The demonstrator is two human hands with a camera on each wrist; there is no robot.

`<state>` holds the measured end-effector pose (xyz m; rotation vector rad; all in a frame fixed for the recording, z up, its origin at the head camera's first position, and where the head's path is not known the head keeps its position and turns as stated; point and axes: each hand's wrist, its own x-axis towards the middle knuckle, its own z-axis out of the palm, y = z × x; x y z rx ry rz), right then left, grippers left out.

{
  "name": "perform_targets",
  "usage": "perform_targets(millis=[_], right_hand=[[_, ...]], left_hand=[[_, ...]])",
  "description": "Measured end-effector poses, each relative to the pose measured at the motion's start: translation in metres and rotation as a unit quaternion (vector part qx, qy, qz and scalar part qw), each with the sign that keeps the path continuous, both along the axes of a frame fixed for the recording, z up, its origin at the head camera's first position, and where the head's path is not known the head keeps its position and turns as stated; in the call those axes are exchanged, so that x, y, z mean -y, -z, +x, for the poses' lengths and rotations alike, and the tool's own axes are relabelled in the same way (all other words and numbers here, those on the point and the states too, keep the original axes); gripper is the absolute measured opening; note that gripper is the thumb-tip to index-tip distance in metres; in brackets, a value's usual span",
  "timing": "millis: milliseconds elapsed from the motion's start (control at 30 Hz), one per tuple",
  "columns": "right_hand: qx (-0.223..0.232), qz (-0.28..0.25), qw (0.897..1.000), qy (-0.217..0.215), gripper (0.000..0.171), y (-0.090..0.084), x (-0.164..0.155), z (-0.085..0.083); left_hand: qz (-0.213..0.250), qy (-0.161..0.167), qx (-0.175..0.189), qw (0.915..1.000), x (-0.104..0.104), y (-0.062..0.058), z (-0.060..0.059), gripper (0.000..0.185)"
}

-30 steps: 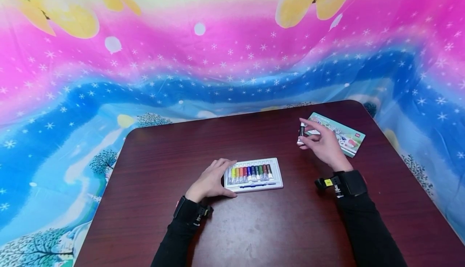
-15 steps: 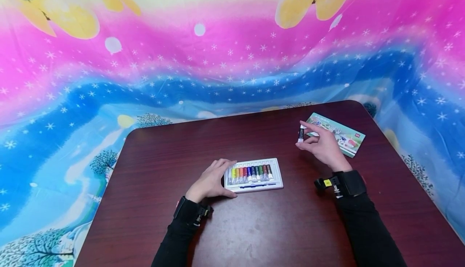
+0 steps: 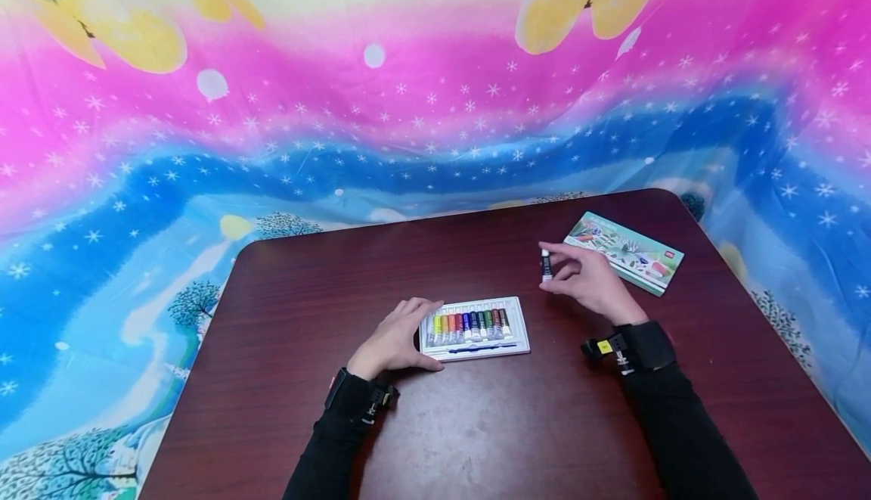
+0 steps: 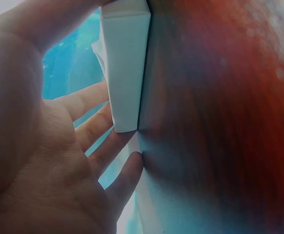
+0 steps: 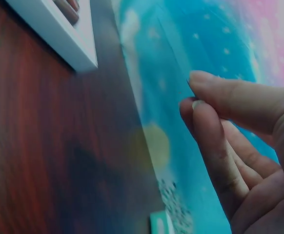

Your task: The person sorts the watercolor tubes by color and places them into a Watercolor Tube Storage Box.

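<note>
Between the thumb and fingertips of my right hand [image 3: 588, 284] is a small paint tube [image 3: 547, 265], dark with white ends, pinched above the table. In the right wrist view, the pinching fingertips [image 5: 200, 83] hide nearly all of it. A white paint tray [image 3: 522, 326] lies flat on the table, with a row of coloured paint tubes [image 3: 469, 324] and a dark blue paintbrush [image 3: 483, 348] in it. My left hand [image 3: 393, 337] grips the tray's left end, thumb at the near side and fingers at the far side. The left wrist view shows fingers [image 4: 95, 126] against the tray's white wall [image 4: 126, 73].
A green printed box [image 3: 640, 254] lies at the table's far right, behind my right hand. The dark red-brown table [image 3: 327, 277] ends at a rounded far edge, with a patterned cloth backdrop [image 3: 422, 107] behind it. Black cameras are strapped to both wrists.
My right hand has moved left and nearer with the paint tube, uncovering more of the green box. My left hand and the paint tray have stayed in place.
</note>
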<state>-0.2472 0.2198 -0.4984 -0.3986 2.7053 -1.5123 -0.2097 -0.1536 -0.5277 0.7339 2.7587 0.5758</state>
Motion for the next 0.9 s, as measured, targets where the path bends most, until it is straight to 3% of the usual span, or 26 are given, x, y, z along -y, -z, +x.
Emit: perform_targets(millis=[200,333,500,733,900], right_hand=[[0.019,0.014,0.996,-0.087,0.063,0.009,0.026,0.005],[0.032,0.017,0.993,-0.115,0.062,0.016,0.038,0.007],[0.034,0.046,0.991,-0.120,0.060,0.026,0.046,0.008],[-0.011,0.122,0.985,-0.122,0.057,0.038,0.049,0.008],[-0.018,0.142,0.982,-0.122,0.056,0.038,0.047,0.010]], left_hand=[[0.003,0.002,0.000,1.0000,0.000,-0.001,0.001,0.106],[0.007,0.003,-0.002,1.0000,0.000,-0.001,0.001,0.106],[0.007,0.003,-0.004,1.0000,0.000,0.001,0.001,0.106],[0.004,0.001,0.000,1.0000,0.000,0.000,0.001,0.107],[0.003,0.001,0.001,1.0000,0.000,-0.001,0.001,0.107]])
